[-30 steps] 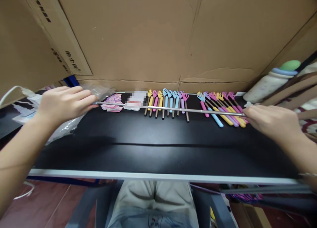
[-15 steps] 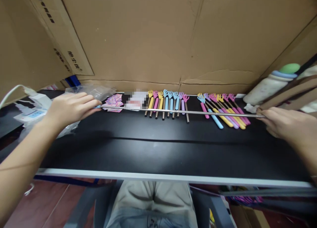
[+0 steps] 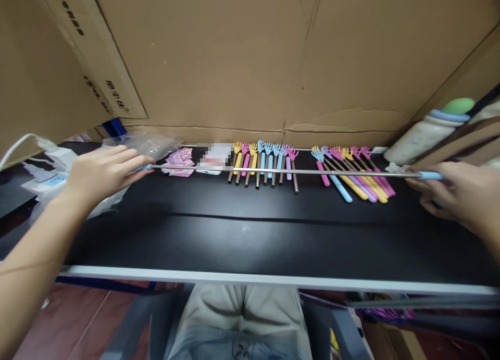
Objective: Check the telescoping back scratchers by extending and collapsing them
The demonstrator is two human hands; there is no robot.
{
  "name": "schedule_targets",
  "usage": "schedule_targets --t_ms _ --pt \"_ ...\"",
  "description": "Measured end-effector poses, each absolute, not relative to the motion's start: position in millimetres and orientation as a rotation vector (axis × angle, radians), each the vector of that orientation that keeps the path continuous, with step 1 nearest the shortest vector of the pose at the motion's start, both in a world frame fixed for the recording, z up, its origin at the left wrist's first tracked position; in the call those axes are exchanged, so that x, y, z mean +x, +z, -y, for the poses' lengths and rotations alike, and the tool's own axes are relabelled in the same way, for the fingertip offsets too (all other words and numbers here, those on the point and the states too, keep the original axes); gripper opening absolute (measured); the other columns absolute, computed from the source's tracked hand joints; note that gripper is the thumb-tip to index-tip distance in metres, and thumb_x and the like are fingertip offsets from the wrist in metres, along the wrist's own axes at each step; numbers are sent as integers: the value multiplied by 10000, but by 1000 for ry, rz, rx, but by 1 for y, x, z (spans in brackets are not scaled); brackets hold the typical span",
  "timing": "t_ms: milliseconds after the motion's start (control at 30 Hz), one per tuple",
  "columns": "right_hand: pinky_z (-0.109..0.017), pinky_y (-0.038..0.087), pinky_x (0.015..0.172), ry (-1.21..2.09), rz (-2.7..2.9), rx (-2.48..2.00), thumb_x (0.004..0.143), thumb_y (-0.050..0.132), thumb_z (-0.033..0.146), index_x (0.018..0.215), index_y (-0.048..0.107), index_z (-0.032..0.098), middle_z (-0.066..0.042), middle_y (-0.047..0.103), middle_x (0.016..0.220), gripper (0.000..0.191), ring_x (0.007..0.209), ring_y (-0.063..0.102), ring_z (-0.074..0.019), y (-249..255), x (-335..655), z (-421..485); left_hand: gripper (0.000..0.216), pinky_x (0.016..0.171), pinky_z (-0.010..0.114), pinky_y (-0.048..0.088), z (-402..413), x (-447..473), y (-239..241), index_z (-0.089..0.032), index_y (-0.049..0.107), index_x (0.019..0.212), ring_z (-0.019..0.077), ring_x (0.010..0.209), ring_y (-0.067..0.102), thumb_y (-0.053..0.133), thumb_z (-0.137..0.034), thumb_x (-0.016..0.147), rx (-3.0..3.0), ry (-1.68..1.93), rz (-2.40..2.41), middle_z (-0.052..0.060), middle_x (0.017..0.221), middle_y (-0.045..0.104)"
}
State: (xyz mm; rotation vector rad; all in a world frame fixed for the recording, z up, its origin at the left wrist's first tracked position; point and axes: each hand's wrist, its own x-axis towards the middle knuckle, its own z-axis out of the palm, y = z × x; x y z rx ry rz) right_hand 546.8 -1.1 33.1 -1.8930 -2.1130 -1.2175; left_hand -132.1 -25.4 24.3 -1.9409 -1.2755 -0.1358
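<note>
A telescopic back scratcher is stretched out level above the desk, its thin metal rod running from one hand to the other. My left hand is closed on its light-blue left end, which the fingers mostly hide. At the far end my right hand is closed around the light-blue grip, part of which shows above the fingers. Behind the rod lie several short back scratchers with bare metal rod ends. Farther right, a second group of back scratchers has coloured grips fitted, in pink, blue, yellow and purple.
Pink printed cards and a partly blurred white packet lie at the back of the black desk. Clear plastic bags and a power strip are left. A white bottle leans right; cardboard walls the back.
The rod has risen slightly, and my left hand has shifted a little left. My right hand has moved right along the back scratcher, so its light-blue grip now shows.
</note>
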Motion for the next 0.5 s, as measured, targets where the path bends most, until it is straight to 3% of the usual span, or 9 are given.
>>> schedule_targets --t_ms 233,433,500 --pt "-326 363 621 -1020 2240 -1864 855 425 369 841 618 191 -149 686 848 262 692 577 -239 26 544 -14 425 647 266 327 12 -127 21 -230 616 1117 188 932 570 268 -449 1007 -1952 -100 1388 38 966 680" --pt "-322 428 827 -207 2196 -1794 803 500 421 977 628 172 -156 691 1058 330 960 621 -257 14 551 -29 385 693 235 363 9 -125 17 -213 617 1100 176 1011 536 330 -447 996 -1992 -264 1495 48 1061 641" --pt "-328 437 809 -63 2138 -1789 797 529 527 982 637 170 -154 690 1027 416 928 624 -259 15 549 -29 388 708 229 370 9 -127 15 -222 634 1091 174 1020 531 344 -459 991 -2004 -348 1547 48 1079 613"
